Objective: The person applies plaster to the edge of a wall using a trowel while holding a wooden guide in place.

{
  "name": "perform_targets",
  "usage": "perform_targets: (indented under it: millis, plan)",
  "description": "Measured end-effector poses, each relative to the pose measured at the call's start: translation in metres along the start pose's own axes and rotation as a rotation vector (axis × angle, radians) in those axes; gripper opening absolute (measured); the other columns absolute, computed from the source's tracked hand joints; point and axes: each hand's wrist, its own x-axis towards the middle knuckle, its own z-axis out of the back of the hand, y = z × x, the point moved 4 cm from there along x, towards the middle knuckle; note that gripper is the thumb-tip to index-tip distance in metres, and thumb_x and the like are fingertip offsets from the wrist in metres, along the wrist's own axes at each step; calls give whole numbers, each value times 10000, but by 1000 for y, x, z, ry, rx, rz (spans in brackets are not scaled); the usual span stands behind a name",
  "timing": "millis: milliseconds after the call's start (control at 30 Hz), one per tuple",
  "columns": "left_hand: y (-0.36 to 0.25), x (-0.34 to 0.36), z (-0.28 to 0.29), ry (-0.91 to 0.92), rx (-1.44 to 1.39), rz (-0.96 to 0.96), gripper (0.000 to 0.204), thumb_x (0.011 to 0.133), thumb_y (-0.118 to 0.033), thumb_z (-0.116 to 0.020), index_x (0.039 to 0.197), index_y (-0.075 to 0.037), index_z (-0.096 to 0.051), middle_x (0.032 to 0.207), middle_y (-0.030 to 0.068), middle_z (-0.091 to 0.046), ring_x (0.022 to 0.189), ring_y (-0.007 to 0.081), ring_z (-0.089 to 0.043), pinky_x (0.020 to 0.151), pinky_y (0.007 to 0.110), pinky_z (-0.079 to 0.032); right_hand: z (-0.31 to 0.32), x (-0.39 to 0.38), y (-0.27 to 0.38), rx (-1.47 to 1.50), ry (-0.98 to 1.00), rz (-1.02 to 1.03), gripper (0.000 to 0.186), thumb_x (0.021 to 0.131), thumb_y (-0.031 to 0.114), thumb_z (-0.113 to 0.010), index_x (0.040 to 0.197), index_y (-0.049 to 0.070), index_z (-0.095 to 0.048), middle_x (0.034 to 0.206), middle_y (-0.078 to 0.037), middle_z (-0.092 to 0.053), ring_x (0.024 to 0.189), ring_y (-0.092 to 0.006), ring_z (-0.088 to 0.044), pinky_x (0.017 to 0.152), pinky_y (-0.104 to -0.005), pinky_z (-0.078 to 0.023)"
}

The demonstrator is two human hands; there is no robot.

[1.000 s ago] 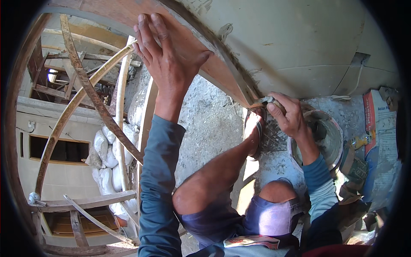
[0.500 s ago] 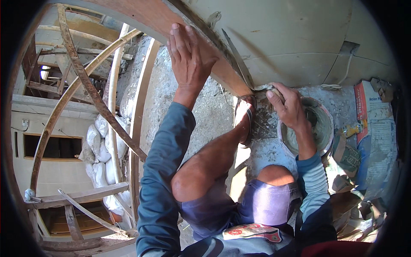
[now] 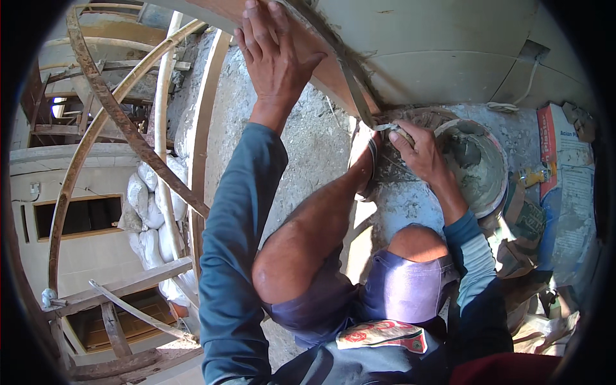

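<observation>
My left hand (image 3: 276,77) lies with fingers spread on the face of a long reddish-brown board (image 3: 327,70) along the wall. Down at the board's lower right end, my right hand (image 3: 417,151) grips a small trowel-like tool (image 3: 401,135), its metal part partly hidden by fingers and touching the end of a thin grey strip (image 3: 350,80) along the board's edge. A round bucket (image 3: 487,192) of grey paste stands just right of that hand. My foot in a sandal (image 3: 362,154) is below the board end.
A light tiled wall (image 3: 443,70) with a white cord (image 3: 523,90) rises beyond. Printed paper sacks (image 3: 568,205) and scrap lie at right. At left, bent wooden battens (image 3: 147,154), white sacks (image 3: 151,247) and a lower building wall (image 3: 90,263) show over concrete (image 3: 301,160).
The grey strip, angled off the board's edge half a second ago, now lies along it. Both hands and the surroundings appear higher in view; my right hand stays on the tool.
</observation>
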Motion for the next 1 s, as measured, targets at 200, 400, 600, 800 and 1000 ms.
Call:
perform_targets:
  millis: [200, 400, 600, 800, 1000]
  plan:
    - [-5, 3, 4, 39, -29, 33, 1278, 587, -384, -955, 1564, -82, -187, 1592, 255, -170, 1445, 441, -243, 1178, 564, -230, 49, -32, 17, 165, 57, -386, 326, 977, 266, -631, 1106, -31, -667, 686, -51, -576, 616, -92, -582, 567, -300, -457]
    - [-13, -49, -30, -138, -121, 56, 740, 719, -350, -856, 1310, -111, -480, 1401, 184, -421, 1246, 356, -417, 1111, 566, -282, 103, -24, 44, -180, 172, -332, 341, 930, 206, -679, 1166, -39, -644, 831, -85, -651, 709, -123, -592, 629, -294, -478]
    - [-30, -73, -49, -49, -164, 80, 785, 777, -261, -827, 1429, -64, -437, 1459, 218, -386, 1302, 405, -421, 1061, 497, -361, 94, -13, 71, -306, 269, -474, 404, 881, 145, -707, 1229, -40, -618, 1083, -180, -680, 972, -231, -640, 907, -345, -480]
    - [-41, -88, -60, -6, -217, 153, 1099, 670, -371, -898, 1551, -102, -298, 1598, 205, -243, 1464, 440, -246, 1178, 559, -234, 79, 21, 103, -264, 58, -113, 376, 956, 208, -653, 1235, -39, -605, 1083, -211, -688, 998, -307, -663, 898, -380, -496]
    - [-42, -97, -71, -7, -225, 167, 1074, 717, -423, -855, 1569, -107, -283, 1628, 202, -217, 1513, 412, -174, 1223, 561, -85, 63, 68, 137, -478, -23, 206, 417, 981, 231, -634, 1266, -70, -588, 1201, -246, -661, 1133, -359, -643, 977, -395, -491]
